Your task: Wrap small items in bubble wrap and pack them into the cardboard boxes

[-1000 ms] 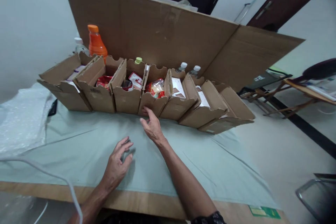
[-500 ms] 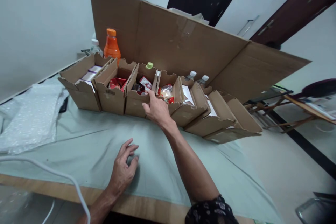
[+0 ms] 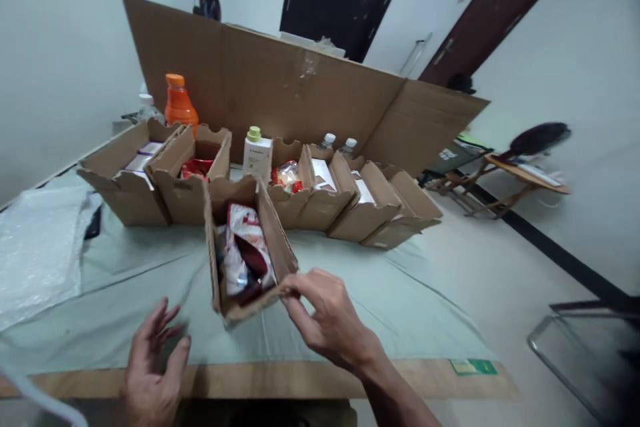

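Nearest the wearer, the left hand [image 3: 155, 363] is empty, its fingers parted and slightly curled. To its right, the right hand [image 3: 330, 320] grips the near right corner of a cardboard box [image 3: 276, 230] between thumb and fingers. This box is positioned forward of the row of boxes [image 3: 127, 199], over the green cloth [image 3: 425, 320] (base contact cannot be determined), and contains a red-and-white packet [image 3: 245, 230]. Beyond it, a green-capped white bottle [image 3: 257, 157] stands at the row's gap, before an upright cardboard panel [image 3: 260, 80].
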Tool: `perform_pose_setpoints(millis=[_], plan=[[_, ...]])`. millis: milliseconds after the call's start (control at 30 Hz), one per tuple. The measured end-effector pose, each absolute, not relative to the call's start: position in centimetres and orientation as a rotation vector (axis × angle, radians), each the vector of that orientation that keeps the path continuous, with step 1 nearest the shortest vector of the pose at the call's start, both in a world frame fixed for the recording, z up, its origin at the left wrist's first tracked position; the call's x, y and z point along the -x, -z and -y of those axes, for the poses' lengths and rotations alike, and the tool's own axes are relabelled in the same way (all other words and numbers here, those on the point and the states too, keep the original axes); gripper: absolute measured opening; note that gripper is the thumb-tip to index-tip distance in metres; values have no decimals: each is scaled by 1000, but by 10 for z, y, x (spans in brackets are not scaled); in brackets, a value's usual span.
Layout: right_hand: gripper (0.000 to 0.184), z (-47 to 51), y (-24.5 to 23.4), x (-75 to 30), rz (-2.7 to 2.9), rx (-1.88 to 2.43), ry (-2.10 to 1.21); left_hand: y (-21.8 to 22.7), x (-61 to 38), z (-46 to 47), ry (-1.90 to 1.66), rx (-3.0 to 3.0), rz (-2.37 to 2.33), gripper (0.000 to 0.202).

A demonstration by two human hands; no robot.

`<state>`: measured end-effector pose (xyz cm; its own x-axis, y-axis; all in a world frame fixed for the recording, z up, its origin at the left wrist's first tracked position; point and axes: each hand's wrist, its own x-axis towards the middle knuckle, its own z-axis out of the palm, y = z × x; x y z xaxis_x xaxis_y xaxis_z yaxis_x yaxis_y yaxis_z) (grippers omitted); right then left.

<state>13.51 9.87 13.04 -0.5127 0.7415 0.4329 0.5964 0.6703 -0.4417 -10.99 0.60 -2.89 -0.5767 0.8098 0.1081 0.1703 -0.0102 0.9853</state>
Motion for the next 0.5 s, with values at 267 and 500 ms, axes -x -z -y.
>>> perform_pose_setpoints(millis=[267, 500], plan=[[68, -47, -111, -263, 1810, 1306, -724, 21, 102, -25, -1436, -1064, -1564, 93], [90, -49, -48, -217, 1782, 1320, -680, 19, 75, -55, -1226, -1123, -1496, 74]])
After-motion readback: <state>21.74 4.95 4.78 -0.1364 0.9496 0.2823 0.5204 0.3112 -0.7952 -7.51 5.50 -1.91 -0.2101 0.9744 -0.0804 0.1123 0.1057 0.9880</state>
